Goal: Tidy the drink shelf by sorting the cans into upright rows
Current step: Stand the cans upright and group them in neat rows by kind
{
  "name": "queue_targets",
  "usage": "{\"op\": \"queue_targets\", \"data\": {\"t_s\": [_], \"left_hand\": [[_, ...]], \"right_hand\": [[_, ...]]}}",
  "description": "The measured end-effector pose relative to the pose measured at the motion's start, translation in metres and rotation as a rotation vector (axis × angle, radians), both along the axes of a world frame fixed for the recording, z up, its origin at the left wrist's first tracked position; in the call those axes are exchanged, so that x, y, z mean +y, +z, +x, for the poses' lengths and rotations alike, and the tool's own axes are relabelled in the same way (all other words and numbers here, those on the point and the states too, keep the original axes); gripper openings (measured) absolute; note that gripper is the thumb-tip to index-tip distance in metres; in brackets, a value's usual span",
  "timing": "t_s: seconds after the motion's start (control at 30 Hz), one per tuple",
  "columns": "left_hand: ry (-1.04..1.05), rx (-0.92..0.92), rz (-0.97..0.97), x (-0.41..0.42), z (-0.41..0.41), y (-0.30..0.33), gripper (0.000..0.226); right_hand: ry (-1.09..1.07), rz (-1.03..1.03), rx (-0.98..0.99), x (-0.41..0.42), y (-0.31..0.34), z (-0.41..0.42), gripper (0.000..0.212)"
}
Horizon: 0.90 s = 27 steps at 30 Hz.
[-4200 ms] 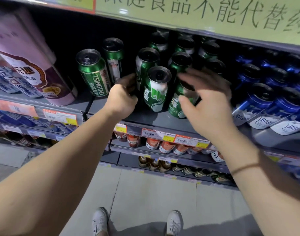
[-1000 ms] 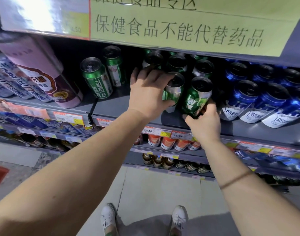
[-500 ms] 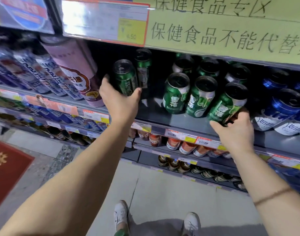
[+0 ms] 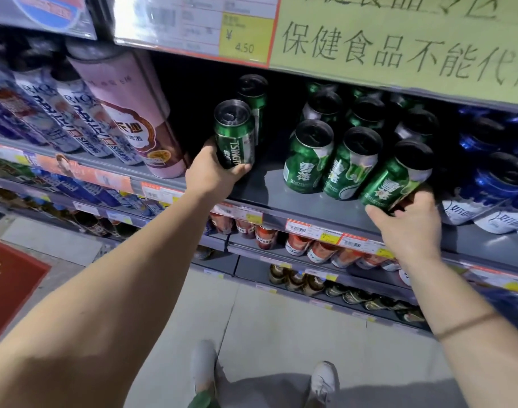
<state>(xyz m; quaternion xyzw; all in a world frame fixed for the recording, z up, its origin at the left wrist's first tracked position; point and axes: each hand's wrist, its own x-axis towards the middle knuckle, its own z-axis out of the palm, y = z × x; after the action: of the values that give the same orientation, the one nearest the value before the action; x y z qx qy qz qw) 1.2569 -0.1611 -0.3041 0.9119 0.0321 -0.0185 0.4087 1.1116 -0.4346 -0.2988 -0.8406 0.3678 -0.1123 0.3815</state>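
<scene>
My left hand (image 4: 213, 172) grips a dark green Tsingtao can (image 4: 234, 134) at its base, at the left of the grey shelf (image 4: 281, 201). A second dark green can (image 4: 253, 98) stands just behind it. To the right, three green-and-white cans form a front row: one (image 4: 306, 157), one (image 4: 350, 164), and the rightmost can (image 4: 394, 176). My right hand (image 4: 407, 225) holds that rightmost can at its base. More green cans (image 4: 366, 111) stand in rows behind.
Blue-and-white cans (image 4: 499, 187) crowd the shelf's right end. A tall pink can (image 4: 134, 119) and blue slim cans (image 4: 45, 113) fill the left bay. Lower shelves hold orange cans (image 4: 319, 248) and bottles. Paper signs hang above. A red mat (image 4: 7, 284) lies on the floor.
My left hand left the green-and-white cans, moved left and closed on the Tsingtao can. My right hand stays at the rightmost front can. The view shifted left.
</scene>
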Motion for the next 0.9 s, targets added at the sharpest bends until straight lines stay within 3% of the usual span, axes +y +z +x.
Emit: {"op": "queue_targets", "data": {"t_s": [0.13, 0.3, 0.47, 0.73, 0.9], "left_hand": [[-0.013, -0.019, 0.001, -0.002, -0.009, 0.002, 0.073], [0.13, -0.198, 0.075, -0.019, -0.042, 0.006, 0.085], [0.187, -0.185, 0.078, -0.055, -0.084, 0.028, 0.089], [-0.121, -0.051, 0.037, -0.112, -0.146, 0.059, 0.076], [-0.335, 0.004, 0.038, -0.149, -0.171, 0.05, 0.065]], "right_hand": [[0.0, -0.016, 0.002, 0.0, 0.001, 0.0, 0.056], [0.049, 0.005, 0.03, -0.001, 0.01, -0.002, 0.052], [0.158, 0.075, 0.074, -0.007, 0.024, -0.006, 0.053], [0.259, 0.083, 0.055, -0.021, 0.041, -0.033, 0.049], [0.147, 0.047, -0.056, -0.053, 0.033, -0.078, 0.024]]}}
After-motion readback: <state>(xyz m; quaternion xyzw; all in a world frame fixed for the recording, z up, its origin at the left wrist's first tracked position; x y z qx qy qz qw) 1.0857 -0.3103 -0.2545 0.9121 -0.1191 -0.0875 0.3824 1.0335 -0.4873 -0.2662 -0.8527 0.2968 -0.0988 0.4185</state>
